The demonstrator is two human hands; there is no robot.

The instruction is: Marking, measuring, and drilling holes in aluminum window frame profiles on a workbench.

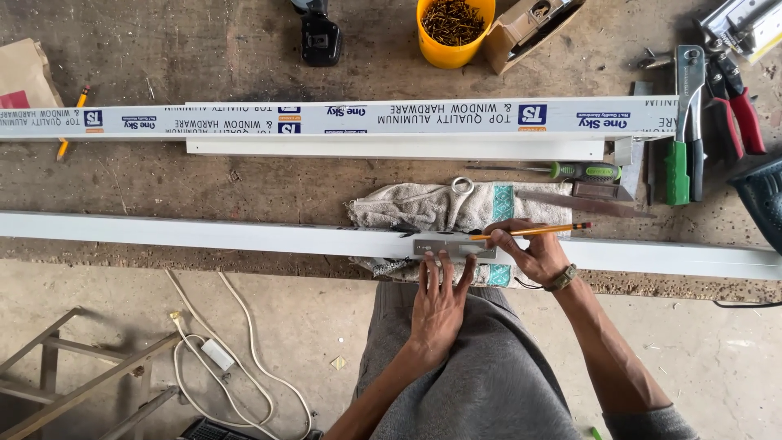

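In the head view the person sits at the near edge of a rough wooden worktop (pixel 244 183), over a long white aluminium profile (pixel 204 236) that runs across the whole picture along that edge and rests mid-span on a crumpled grey towel (pixel 423 208). The left hand (pixel 438 297) lies flat, its fingers (pixel 444 265) spread and released, pressing a small metal plate (pixel 452 247) down onto the profile, not gripping it. The right hand (pixel 533 248) is closed in a writing grip on an orange pencil (pixel 538 231), whose tip sits at the plate's upper edge. The profile looks light for its length, stiff along its run but thin-walled and easily dented or scratched, and its smooth painted face is likely slippery, so the towel probably cushions it and checks sliding; it would be best held from above near the plate, or with two hands well apart if lifted. The plate seems thin, rigid and prone to skating on the paint, so flat downward pressure suits it. Farther back lie a second profile wrapped in printed film (pixel 366 118), a green-handled screwdriver (pixel 570 171), a green-handled riveter (pixel 683 122), red-handled snips (pixel 737 102), a yellow cup of screws (pixel 453 28) and a cardboard box (pixel 529 28); a white cable (pixel 236 342) trails on the floor
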